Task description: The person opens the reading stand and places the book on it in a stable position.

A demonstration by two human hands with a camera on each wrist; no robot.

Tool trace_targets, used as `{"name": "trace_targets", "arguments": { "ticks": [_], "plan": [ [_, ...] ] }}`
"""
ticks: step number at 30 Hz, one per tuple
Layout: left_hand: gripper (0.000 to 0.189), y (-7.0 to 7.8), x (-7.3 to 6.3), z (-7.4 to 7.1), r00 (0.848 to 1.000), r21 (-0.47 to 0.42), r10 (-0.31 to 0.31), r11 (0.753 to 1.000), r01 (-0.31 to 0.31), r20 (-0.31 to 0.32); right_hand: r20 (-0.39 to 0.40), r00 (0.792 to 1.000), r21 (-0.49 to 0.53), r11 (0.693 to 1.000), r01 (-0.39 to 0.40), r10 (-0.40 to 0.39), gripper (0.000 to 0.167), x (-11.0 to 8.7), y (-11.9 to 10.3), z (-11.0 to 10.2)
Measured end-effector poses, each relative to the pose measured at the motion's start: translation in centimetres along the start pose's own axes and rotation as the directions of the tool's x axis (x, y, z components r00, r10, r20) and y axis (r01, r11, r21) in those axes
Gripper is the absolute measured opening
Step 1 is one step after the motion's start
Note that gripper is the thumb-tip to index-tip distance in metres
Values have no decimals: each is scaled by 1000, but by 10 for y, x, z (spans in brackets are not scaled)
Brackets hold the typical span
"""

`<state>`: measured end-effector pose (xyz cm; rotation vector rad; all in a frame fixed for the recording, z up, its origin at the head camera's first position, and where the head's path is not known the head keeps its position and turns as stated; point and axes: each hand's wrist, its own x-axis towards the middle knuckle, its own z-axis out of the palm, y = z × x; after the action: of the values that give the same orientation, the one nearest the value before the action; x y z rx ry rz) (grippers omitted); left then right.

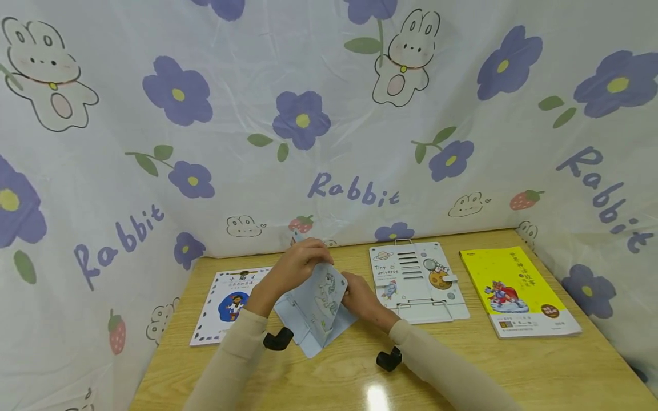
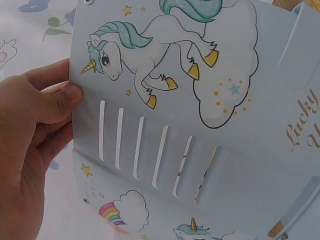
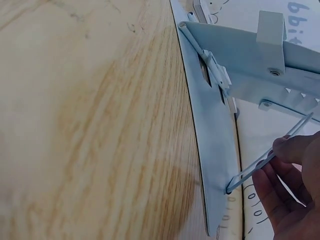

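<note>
A pale blue folding book stand printed with unicorns stands partly unfolded on the table, its printed panel tilted up from the flat base. My left hand grips that panel by its edge, thumb on the printed face in the left wrist view. Behind the panel, my right hand pinches a thin notched support bar between thumb and fingers. The bar slants up from the base toward the back of the panel. Slots cut through the panel show in the left wrist view.
To the right lies a folded white book stand with space pictures, and beyond it a yellow book. A white book lies at the left, partly behind my left arm. A patterned curtain hangs behind the wooden table.
</note>
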<state>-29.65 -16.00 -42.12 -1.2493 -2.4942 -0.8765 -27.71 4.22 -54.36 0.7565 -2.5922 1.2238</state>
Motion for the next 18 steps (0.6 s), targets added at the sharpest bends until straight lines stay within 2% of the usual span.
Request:
{"name": "trace_targets", "arguments": {
  "ticks": [9,18],
  "plan": [
    [23,-4,7,8,1000,-19,-3,1000,3,7,17,1000,61,998,16,-17,22,-1,1,1],
    [22,-8,7,12,1000,-50,4,999,-4,-2,13,1000,93,995,24,-25,25,-2,2,0]
  ]
}}
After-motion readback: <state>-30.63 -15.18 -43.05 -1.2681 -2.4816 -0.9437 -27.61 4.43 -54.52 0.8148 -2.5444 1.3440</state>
